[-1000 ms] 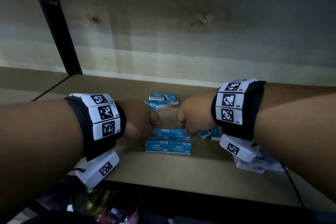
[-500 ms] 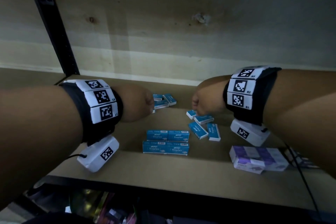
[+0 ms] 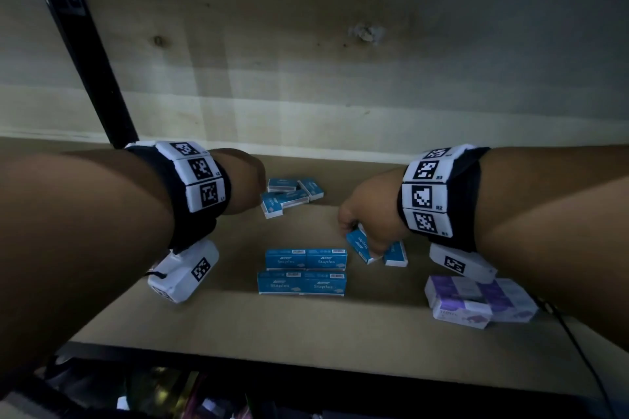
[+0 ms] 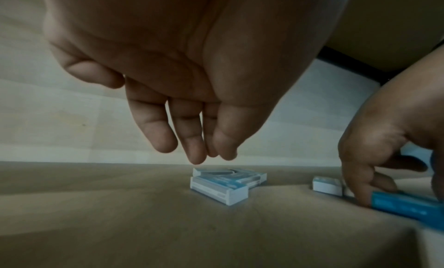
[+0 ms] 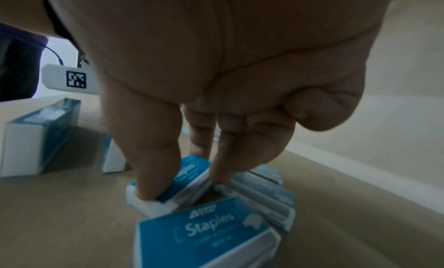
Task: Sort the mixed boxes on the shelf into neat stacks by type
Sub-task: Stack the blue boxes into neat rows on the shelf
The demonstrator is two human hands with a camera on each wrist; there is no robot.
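Note:
Small blue staples boxes lie on the brown shelf board [image 3: 221, 323]. A neat block of them [image 3: 304, 270] stands in the middle. My right hand [image 3: 357, 235] is beside it on the right, thumb and fingers [image 5: 146, 177] pinching one box [image 5: 190, 169] from a loose cluster [image 5: 266, 194]; another box [image 5: 209, 234] lies closer. My left hand [image 4: 199, 156] hovers with relaxed, empty fingers above a loose pile of blue boxes [image 4: 225, 186] at the back [image 3: 291, 196]. Purple boxes [image 3: 476, 299] are stacked at the right.
A black upright post [image 3: 78, 37] rises at the back left, and a pale wooden wall [image 3: 340, 61] closes off the shelf behind. A thin black cable [image 3: 578, 354] runs over the front edge at the right. Clutter shows dimly on the level below.
My right hand has dropped from the back of the loose cluster toward me and now pinches a blue box. The left hand stays over the back pile, barely moved.

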